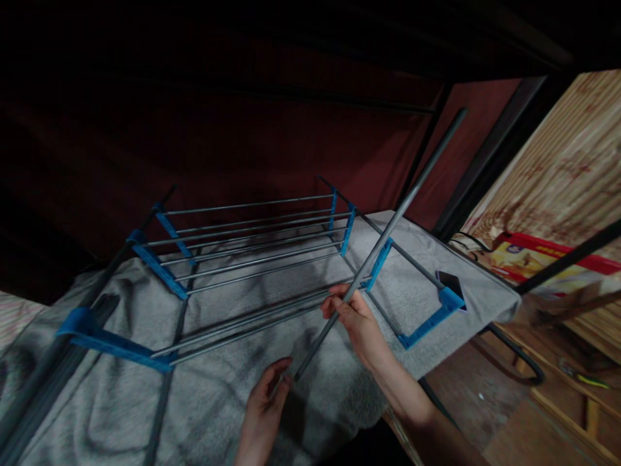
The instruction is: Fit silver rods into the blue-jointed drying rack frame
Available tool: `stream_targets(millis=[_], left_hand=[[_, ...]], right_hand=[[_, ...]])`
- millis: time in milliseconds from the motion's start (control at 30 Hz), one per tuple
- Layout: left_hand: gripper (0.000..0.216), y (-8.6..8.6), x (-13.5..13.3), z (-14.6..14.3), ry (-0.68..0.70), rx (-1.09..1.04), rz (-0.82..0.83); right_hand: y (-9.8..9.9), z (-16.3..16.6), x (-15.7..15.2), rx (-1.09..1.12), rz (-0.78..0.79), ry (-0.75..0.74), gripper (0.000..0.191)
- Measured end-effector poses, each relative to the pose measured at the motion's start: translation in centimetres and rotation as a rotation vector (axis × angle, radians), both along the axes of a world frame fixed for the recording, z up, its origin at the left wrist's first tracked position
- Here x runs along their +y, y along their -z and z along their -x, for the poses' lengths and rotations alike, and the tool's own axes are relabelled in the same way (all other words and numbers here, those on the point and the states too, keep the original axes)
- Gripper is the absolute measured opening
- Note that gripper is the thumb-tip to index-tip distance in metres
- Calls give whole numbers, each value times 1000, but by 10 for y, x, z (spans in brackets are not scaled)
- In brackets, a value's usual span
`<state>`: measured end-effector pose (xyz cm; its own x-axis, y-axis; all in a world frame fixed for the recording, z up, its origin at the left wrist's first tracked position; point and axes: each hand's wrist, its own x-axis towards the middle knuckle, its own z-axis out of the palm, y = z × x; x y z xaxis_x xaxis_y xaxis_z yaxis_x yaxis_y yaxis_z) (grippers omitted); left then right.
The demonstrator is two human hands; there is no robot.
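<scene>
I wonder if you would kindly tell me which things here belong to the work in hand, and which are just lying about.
In the work:
- metal rod, in the right hand; left hand near its lower end
- rack with blue brackets
- grey cloth, under the rack

Apparently just lying about:
- phone
- red-and-yellow box

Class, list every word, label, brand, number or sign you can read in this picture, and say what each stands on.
Readable texts: none.
Red and yellow box: marks on its red band, too small and blurred to read.
Phone: dark face, no writing to be made out.
Metal rod and blue brackets: no lettering can be made out.
</scene>
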<state>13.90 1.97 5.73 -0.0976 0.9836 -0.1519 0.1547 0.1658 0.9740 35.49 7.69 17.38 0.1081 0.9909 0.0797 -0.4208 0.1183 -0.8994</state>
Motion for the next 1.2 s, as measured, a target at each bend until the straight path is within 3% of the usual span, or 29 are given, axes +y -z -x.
stream_targets(millis=[200, 500, 733, 967, 1200], left_hand=[[51, -30, 3, 15, -43, 27, -6], [64, -61, 0, 20, -173, -58, -53], [71, -83, -6, 12, -255, -274, -74], [64, -89, -10, 8, -288, -524, -70], [51, -89, -7, 2, -321, -501, -69]], right_hand=[[-5, -10, 13, -167, -97, 79, 31], [28, -12, 6, -617, -182, 62, 8], [56, -17, -2, -1062, -347, 3, 22], [65, -24, -9, -1332, -336, -110, 27], [67, -26, -16, -1453, -340, -152, 30]])
